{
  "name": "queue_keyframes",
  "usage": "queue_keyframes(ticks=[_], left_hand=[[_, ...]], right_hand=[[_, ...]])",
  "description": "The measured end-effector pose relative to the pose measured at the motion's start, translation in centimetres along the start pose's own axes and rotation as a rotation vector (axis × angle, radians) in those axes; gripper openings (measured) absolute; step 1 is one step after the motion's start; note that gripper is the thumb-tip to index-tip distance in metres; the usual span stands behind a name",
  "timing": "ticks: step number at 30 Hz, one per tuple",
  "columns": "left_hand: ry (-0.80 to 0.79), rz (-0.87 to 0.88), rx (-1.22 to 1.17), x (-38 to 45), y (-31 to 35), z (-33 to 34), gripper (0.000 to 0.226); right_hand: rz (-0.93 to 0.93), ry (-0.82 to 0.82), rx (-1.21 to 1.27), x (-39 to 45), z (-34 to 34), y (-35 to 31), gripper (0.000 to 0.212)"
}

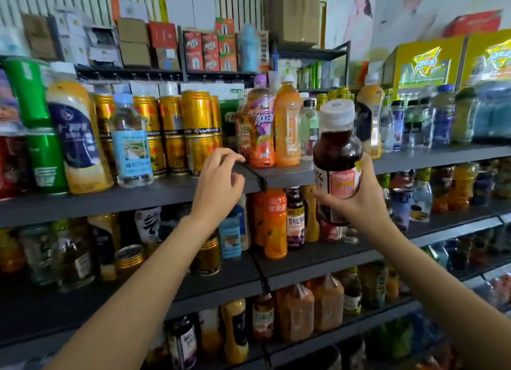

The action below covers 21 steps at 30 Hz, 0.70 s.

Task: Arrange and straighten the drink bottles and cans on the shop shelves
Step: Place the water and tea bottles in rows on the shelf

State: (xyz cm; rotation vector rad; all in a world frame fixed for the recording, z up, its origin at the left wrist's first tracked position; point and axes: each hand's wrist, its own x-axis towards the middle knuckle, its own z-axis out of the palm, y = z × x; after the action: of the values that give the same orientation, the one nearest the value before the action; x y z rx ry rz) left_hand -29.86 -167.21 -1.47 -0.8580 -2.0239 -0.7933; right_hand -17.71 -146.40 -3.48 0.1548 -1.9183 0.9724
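Dark juice bottle [336, 151] in right hand [356, 201]

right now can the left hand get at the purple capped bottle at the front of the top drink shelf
Probably yes. The left hand holds nothing and hovers at the shelf edge just left of the purple-capped bottle, which stands in the front row with nothing before it. The right hand is busy with the dark juice bottle.
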Motion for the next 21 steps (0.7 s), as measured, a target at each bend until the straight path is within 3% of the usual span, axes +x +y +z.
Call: queue_keyframes(ticks=[7, 13, 16, 21], left_hand=[[0.032, -0.056, -0.102, 6.1, 1.2, 3.7, 0.030], [-0.105, -0.058, -0.099, 9.3, 3.8, 7.8, 0.047], [-0.129, -0.135, -0.045, 10.4, 4.1, 9.0, 0.049], [-0.012, -0.153, 0.085, 11.2, 4.7, 11.4, 0.051]], right_hand=[[0.015, 0.159, 0.035, 9.3, 0.5, 3.4, 0.075], [0.216, 0.213, 0.087, 14.3, 1.2, 7.9, 0.079], [0.244, 0.187, 0.057, 15.6, 1.1, 9.7, 0.067], [0.186, 0.026, 0.033, 16.8, 1.0, 12.0, 0.054]])
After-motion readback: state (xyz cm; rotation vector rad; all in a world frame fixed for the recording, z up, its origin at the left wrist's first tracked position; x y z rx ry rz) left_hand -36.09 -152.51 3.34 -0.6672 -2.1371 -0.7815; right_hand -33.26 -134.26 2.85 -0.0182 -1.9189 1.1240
